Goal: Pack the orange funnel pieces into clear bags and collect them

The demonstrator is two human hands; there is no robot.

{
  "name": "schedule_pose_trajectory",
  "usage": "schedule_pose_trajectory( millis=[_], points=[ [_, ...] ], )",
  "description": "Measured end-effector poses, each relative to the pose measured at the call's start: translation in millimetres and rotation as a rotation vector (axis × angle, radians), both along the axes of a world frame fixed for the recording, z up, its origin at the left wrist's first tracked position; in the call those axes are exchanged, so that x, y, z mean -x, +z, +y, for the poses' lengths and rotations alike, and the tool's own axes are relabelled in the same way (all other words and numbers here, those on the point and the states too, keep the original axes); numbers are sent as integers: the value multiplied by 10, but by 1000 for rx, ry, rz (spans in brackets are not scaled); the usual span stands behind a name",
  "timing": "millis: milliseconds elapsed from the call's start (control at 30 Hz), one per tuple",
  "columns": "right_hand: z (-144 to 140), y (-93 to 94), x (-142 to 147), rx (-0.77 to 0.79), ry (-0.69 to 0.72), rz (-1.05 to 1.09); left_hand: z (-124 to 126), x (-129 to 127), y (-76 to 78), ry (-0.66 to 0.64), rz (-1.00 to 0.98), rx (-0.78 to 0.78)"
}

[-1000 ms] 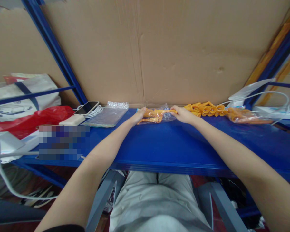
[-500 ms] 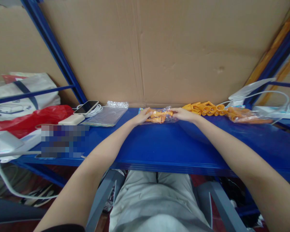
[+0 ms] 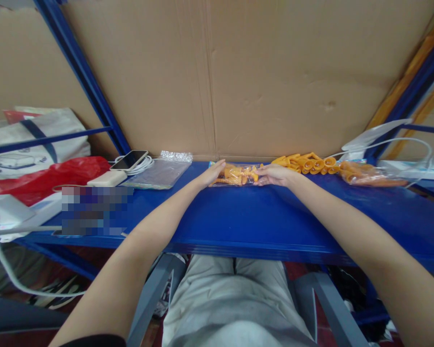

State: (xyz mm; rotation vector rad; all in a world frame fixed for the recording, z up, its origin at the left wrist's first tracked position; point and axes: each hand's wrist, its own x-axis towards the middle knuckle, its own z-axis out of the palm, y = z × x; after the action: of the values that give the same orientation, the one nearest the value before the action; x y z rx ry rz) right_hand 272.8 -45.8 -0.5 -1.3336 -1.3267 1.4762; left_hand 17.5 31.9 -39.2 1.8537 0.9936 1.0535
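Observation:
A clear plastic bag (image 3: 235,176) with orange plastic pieces inside lies near the back of the blue shelf. My left hand (image 3: 213,175) holds its left end, fingers straight along the film and the thumb hidden. At the opposite end, my right hand (image 3: 274,174) grips the bag's edge with thumb and fingers. Just right of that hand, several loose orange pieces with round, cup-like ends (image 3: 309,163) are stacked in a pile. Another clear bag of orange pieces (image 3: 369,173) rests beyond the pile.
A stack of flat clear bags (image 3: 161,172) lies left of my hands. Beside it are a phone (image 3: 130,160), a coiled white cable (image 3: 142,167) and a white power bank (image 3: 107,179). Red plastic (image 3: 58,176) lies farther left. A cardboard wall (image 3: 217,77) stands behind the blue shelf (image 3: 235,221).
The bag now lies flatter and more spread out between my hands. My right-hand fingers have shifted slightly down and opened somewhat; my left-hand fingers have straightened.

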Motion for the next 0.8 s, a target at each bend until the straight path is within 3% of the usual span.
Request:
schedule_pose_trajectory(
  millis=[200, 433, 800],
  points=[
    [-45, 91, -6, 104, 78, -18, -12, -30, 13, -42, -63, 70],
    [-48, 114, -8, 164, 18, -33, 64, -42, -29, -17, -56, 47],
    [18, -15, 39, 0, 5, -10, 39, -7, -11, -54, -91, 104]
  ],
)
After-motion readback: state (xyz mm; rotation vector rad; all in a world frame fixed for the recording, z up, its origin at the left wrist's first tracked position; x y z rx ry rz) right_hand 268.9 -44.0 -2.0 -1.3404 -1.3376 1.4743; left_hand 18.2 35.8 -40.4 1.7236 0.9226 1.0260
